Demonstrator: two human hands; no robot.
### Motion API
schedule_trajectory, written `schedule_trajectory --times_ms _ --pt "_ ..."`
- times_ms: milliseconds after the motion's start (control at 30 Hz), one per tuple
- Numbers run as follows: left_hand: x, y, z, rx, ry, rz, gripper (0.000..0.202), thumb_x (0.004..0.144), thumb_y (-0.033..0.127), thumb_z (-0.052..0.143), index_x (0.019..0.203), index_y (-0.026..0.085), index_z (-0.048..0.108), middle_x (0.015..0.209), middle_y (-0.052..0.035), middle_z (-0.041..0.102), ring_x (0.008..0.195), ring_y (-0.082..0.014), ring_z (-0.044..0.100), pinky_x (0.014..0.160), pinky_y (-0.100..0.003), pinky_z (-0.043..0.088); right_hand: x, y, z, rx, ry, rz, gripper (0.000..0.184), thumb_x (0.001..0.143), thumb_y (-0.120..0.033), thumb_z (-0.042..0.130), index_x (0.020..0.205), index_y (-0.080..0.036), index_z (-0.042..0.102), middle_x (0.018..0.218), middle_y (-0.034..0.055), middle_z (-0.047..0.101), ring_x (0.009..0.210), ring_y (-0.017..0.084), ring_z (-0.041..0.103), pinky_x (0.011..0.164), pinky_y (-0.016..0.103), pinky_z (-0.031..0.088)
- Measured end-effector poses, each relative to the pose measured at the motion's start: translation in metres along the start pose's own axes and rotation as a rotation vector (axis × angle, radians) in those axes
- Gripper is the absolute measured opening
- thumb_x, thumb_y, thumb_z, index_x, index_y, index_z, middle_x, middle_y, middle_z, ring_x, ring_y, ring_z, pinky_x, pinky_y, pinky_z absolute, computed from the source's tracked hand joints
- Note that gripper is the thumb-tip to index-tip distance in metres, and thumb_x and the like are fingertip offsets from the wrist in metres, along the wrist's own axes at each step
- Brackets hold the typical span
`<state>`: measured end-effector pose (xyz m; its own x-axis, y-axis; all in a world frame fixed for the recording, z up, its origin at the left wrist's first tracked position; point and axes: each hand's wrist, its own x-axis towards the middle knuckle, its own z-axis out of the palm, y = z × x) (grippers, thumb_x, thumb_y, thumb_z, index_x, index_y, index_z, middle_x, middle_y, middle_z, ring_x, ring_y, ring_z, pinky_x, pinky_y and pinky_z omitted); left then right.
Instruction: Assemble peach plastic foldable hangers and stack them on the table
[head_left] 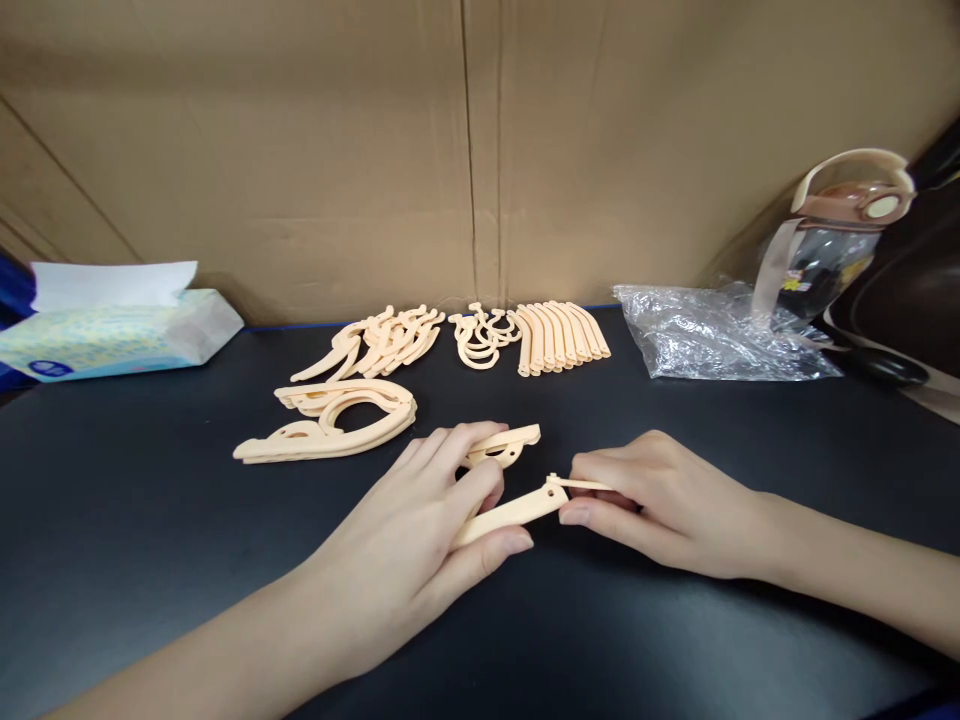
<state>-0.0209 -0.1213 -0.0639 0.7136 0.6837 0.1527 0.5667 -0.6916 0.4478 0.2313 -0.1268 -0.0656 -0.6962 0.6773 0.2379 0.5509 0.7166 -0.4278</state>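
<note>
My left hand [442,520] is closed around a beige plastic folding hanger [514,514], low over the dark tabletop. One hanger arm juts out to the right past my thumb, with a small hole at its end. Another part of the hanger shows beyond my fingers, and its middle is hidden by the hand. Between thumb and fingers, my right hand [652,500] pinches a thin beige plastic piece [581,484]. The knobbed tip of this piece is right at the holed end of the hanger arm; whether it sits in the hole I cannot tell.
Folded hangers [360,420] lie left of my hands. Behind are a pile of curved arms [401,340], several hooks [480,340] and a row of arm pieces [562,338]. Tissues [120,335] stand left; clear plastic wrap [697,335] and a bottle [825,250] are right. Cardboard [337,150] walls the back.
</note>
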Motion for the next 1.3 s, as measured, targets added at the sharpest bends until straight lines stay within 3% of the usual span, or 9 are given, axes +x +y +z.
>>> schedule_trajectory --times_ms 200,367,533,867,1300 --pt "-0.0010 0.0013 0.0007 0.046 0.002 -0.011 0.038 0.105 0.049 0.035 0.110 0.026 0.065 0.142 -0.0054 0.049 0.121 -0.0272 0.049 0.104 -0.045 0.042 0.0003 -0.0021 0.0013 -0.112 0.038 -0.001 0.035 0.108 -0.041 0.032 0.099 -0.017 0.056 0.059 -0.0066 0.051 0.044 0.010 0.043 0.047 0.023 0.029" --pt "-0.0020 0.0026 0.0027 0.061 0.008 0.001 0.036 0.106 0.044 0.035 0.120 0.033 0.065 0.144 -0.0025 0.048 0.124 -0.0267 0.048 0.105 -0.044 0.042 0.0000 -0.0018 0.0019 -0.175 0.053 -0.070 0.043 0.109 -0.039 0.027 0.086 -0.018 0.056 0.060 -0.0052 0.054 0.045 0.009 0.045 0.047 0.023 0.030" --pt "-0.0017 0.0022 0.0025 0.065 0.004 0.026 0.035 0.106 0.043 0.036 0.122 0.033 0.065 0.143 -0.0026 0.050 0.123 -0.0264 0.049 0.103 -0.042 0.044 -0.0015 0.0011 0.0043 -0.256 0.057 -0.104 0.045 0.110 -0.038 0.024 0.078 -0.020 0.051 0.059 -0.0051 0.051 0.045 0.010 0.041 0.047 0.026 0.027" --pt "-0.0012 0.0014 0.0025 0.069 -0.002 0.065 0.031 0.107 0.039 0.036 0.122 0.036 0.062 0.141 0.0008 0.049 0.121 -0.0229 0.048 0.102 -0.039 0.039 -0.0039 0.0046 0.0047 -0.409 0.086 -0.173 0.052 0.110 -0.036 0.020 0.073 -0.019 0.051 0.056 -0.0043 0.051 0.043 0.010 0.037 0.047 0.027 0.024" --pt "0.0005 -0.0017 0.0025 0.086 -0.018 0.088 0.032 0.106 0.038 0.038 0.122 0.033 0.065 0.137 -0.0019 0.052 0.117 -0.0235 0.049 0.100 -0.040 0.040 -0.0047 0.0048 0.0053 -0.478 0.119 -0.217 0.053 0.110 -0.033 0.021 0.072 -0.018 0.054 0.054 -0.0041 0.053 0.041 0.010 0.040 0.047 0.030 0.024"
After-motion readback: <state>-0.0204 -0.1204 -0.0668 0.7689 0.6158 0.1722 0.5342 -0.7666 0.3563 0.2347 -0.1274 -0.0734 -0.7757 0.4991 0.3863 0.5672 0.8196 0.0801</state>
